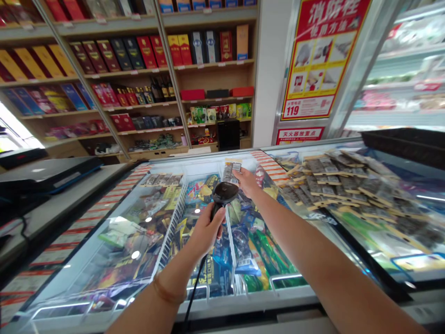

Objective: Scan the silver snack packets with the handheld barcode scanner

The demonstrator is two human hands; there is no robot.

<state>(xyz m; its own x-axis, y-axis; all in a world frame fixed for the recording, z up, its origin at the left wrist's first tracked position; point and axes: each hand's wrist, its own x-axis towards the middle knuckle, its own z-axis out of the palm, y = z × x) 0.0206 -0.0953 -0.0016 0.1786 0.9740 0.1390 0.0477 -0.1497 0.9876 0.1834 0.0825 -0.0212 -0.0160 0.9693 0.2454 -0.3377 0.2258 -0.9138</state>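
Note:
My left hand (207,230) is wrapped round the handle of a black barcode scanner (225,190), whose cord (195,290) runs down toward me. Just beyond the scanner's head, my right hand (246,182) pinches a small flat packet (229,170) with a pale edge and dark printing. Both hands are over the glass top of a chest freezer (208,160). On the glass to the right lies a large spread pile of similar dark packets (333,178). A smaller row of packets (163,180) rests at the far left of the freezer.
Bagged frozen goods (274,248) fill the freezer, split by white wire dividers (173,227). A counter with a flat device (52,174) stands at left. A black tray (405,146) sits at the right. Shelves of boxes (149,51) and a red-and-yellow poster (321,60) are behind.

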